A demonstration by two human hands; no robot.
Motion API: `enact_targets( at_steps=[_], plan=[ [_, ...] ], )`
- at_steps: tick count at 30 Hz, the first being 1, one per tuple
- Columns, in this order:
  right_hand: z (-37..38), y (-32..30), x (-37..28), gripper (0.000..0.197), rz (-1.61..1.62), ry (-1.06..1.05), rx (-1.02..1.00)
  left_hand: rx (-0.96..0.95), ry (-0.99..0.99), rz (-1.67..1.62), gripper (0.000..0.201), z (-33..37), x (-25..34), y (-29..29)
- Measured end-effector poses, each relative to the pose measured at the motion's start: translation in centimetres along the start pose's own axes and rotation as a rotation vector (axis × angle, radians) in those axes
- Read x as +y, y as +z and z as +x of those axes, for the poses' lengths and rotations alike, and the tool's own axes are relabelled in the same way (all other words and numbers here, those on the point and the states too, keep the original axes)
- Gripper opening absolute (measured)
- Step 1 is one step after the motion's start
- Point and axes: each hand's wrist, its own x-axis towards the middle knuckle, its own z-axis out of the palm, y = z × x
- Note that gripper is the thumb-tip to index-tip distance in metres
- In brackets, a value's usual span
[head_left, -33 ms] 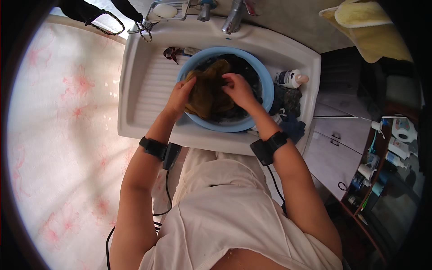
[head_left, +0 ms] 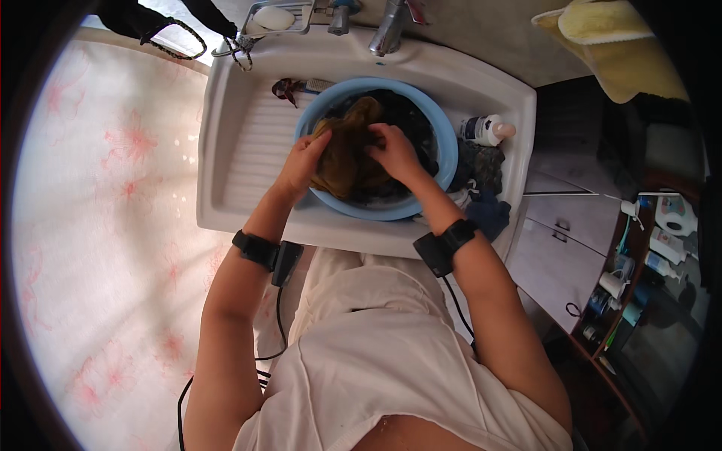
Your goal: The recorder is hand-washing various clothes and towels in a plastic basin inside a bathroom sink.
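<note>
A wet brown cloth is bunched up over a round light-blue basin that stands in a white sink. My left hand grips the cloth's left side, thumb on top. At its right edge, my right hand has its fingertips pinched together against the cloth. Dark wet fabric lies in the basin behind and to the right of my right hand. The folds hide the tips of my left fingers. Each forearm wears a black strap with a cabled box.
The sink has a ribbed washboard slope on the left. A brush lies behind the basin. To the right are a white bottle, dark cloth and a blue cloth. A faucet overhangs the back edge.
My right hand has shifted slightly left and its fingers have closed in on the cloth. The cloth's upper part is gathered narrower. My left hand has barely moved.
</note>
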Motion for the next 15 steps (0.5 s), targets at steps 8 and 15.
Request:
enact_targets(
  at_steps=[8, 15],
  plan=[
    [0.6, 0.7, -3.8, 0.043, 0.11, -0.298, 0.256, -0.176, -0.132, 0.395, 0.046, -2.9, 2.9, 1.0],
    [2.8, -3.0, -1.3, 0.017, 0.252, -0.025, 0.248, -0.109, -0.199, 0.188, 0.051, -3.0, 4.5, -0.9]
  ],
)
